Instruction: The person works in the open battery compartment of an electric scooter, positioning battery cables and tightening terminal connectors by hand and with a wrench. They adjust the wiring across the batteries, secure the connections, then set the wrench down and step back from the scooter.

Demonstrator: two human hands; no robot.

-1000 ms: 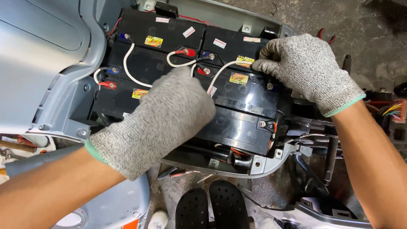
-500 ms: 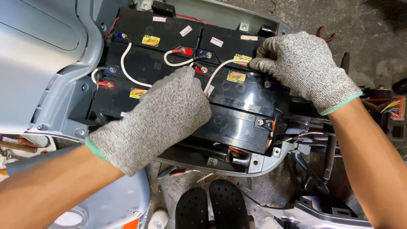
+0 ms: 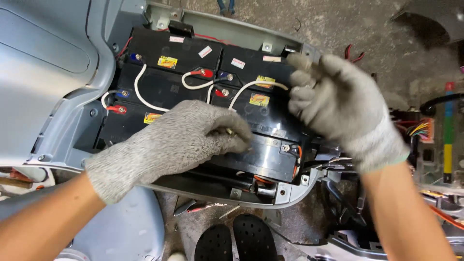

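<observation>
1. The right hand (image 3: pixel 345 108) is off the battery's far corner now, lifted and blurred above the white cable (image 3: pixel 256 87).
2. The left hand (image 3: pixel 179 140) sits lower on the black battery (image 3: pixel 261 159), fingertips curled at its front edge instead of near the red terminal cap (image 3: pixel 220 93).

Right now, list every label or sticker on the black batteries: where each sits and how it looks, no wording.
Yellow rectangular sticker: rear-left battery top.
White slanted tag: rear row, middle.
White rectangular label: rear-right battery.
Yellow sticker: right battery, beside the white cable.
Yellow sticker: front-left battery, just beyond the grey-gloved left hand.
</observation>
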